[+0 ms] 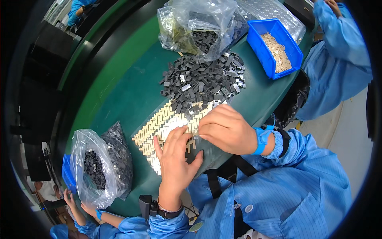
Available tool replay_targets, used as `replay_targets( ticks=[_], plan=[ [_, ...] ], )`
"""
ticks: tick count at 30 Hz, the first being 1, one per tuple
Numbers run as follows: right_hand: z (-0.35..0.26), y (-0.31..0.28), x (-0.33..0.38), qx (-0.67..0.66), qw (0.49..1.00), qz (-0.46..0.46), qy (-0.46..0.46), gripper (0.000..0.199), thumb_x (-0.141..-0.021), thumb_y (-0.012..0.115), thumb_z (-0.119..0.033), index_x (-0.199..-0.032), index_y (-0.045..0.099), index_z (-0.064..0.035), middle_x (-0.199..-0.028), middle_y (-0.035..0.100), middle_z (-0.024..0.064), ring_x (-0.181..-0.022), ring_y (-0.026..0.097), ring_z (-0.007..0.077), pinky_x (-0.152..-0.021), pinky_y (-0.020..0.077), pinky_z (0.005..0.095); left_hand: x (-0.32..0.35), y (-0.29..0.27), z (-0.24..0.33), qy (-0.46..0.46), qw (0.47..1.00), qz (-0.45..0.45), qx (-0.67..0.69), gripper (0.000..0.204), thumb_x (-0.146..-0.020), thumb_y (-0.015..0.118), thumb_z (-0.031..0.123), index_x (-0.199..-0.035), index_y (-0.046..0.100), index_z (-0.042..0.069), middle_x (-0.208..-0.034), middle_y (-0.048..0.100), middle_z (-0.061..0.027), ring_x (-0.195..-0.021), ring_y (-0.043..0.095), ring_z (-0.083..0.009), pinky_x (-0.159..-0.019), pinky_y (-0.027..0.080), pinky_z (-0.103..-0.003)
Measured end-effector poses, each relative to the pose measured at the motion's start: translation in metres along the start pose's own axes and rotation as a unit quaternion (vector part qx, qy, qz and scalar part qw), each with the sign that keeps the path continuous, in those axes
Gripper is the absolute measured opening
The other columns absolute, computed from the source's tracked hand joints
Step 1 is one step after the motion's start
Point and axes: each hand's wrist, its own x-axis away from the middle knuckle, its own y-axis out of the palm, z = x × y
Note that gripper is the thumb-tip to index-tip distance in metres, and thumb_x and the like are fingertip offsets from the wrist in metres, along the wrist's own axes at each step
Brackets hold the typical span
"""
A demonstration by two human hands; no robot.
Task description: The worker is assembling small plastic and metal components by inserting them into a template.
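A clear sheet bearing rows of small pale-gold L-shaped pieces (159, 124) lies on the green table in front of me. My left hand (175, 157) rests on the sheet with its fingers stretched out and its thumb apart. Close to its fingertips, my right hand (225, 129) is closed in a pinch over the right part of the sheet. Whatever those fingertips hold is hidden. Just beyond the sheet, and reaching its far edge, is a heap of small dark grey blocks (203, 77), a few showing shiny faces.
Behind the heap stands an open clear plastic bag (175, 26) holding more dark blocks. A blue bin (254, 40) of tan pieces (276, 53) is at the far right. Another bag (107, 159) of dark parts sits at left. Other people in blue work nearby, one with hands (71, 201) near that bag.
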Motion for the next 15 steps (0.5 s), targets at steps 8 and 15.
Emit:
replay_targets(
  ticks=[8,15],
  plan=[
    [-0.018,-0.024,0.015,0.053,0.986,0.089,-0.128,0.021,-0.065,0.062,-0.013,-0.084,0.063,-0.0041,-0.095,0.060,0.0063,-0.084,0.057,0.0220,-0.071,0.0415,0.0368,0.014,-0.005,0.017,0.048,0.976,0.123,0.172,0.024,-0.068,0.066,0.013,-0.088,0.065,0.002,-0.102,0.061,-0.0168,-0.096,0.059,-0.0287,-0.101,0.027,-0.048],
    [-0.033,-0.021,0.019,0.058,0.977,0.143,-0.145,0.019,-0.068,0.064,-0.013,-0.085,0.066,-0.0060,-0.096,0.063,0.0050,-0.086,0.057,0.0197,-0.073,0.0404,0.0366,0.036,0.008,0.046,-0.156,0.701,0.063,0.693,0.022,-0.085,0.057,0.004,-0.102,0.061,-0.009,-0.102,0.062,-0.0179,-0.091,0.059,-0.0190,-0.084,0.044,-0.029]
  ],
)
